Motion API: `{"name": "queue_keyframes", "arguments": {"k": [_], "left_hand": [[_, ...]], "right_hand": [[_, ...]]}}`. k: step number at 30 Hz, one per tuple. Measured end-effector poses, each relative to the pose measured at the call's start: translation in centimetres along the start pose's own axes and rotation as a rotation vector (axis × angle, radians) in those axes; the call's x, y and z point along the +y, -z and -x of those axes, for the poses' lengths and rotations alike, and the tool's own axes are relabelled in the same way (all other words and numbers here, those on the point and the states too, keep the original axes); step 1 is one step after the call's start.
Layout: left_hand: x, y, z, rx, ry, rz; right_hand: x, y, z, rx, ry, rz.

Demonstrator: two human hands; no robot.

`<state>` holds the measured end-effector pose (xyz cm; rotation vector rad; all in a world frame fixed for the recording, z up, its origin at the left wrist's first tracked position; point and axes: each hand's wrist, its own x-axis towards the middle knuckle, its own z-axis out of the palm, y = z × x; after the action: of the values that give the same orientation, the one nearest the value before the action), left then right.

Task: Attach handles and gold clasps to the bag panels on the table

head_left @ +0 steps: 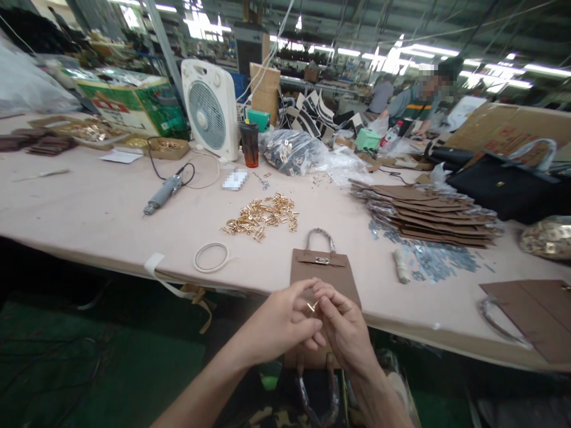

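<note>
A small gold metal fitting (313, 307) shows between my two hands, over a brown handbag (323, 264) lying on the table edge. My right hand (348, 326) pinches one end of it with thumb and fingertips. My left hand (283, 321) is curved around the near side, its thumb and index finger apart and its fingertips meeting those of my right hand. The bag has a wrapped handle and a silver-coloured clasp plate. Below my hands hangs another wrapped handle (303, 392). Beyond the bag lies a loose pile of gold fittings (263, 215).
A white tape roll (210, 257) and a grey electric screwdriver (164, 193) lie left. Behind stand a fan (209, 110) and a dark tumbler (250, 144). Stacked brown bag pieces (428, 214), metal plates (439, 261) and another brown bag (530, 315) are right. A co-worker (414, 104) stands across.
</note>
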<state>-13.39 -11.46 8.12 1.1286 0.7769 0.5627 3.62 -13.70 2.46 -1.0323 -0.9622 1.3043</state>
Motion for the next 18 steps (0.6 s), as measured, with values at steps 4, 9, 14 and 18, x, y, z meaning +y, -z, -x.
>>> {"name": "queue_keyframes", "arguments": {"k": [4,9,14,18], "left_hand": [[-0.7,0.3,-0.2,0.086,-0.061,-0.034],[-1.3,0.4,-1.0,0.139,-0.182,-0.197],[-2.0,0.4,-1.8,0.22,-0.259,-0.352],[-2.6,0.5,-2.3,0.198,-0.3,-0.445]], "right_hand": [[1.2,-0.9,0.5,0.19,-0.197,-0.384],[1.6,-1.9,0.7,0.204,-0.21,-0.56],[2.0,-1.9,0.7,0.215,-0.183,-0.567],[2.9,-0.6,1.0,0.229,-0.138,-0.467]]}}
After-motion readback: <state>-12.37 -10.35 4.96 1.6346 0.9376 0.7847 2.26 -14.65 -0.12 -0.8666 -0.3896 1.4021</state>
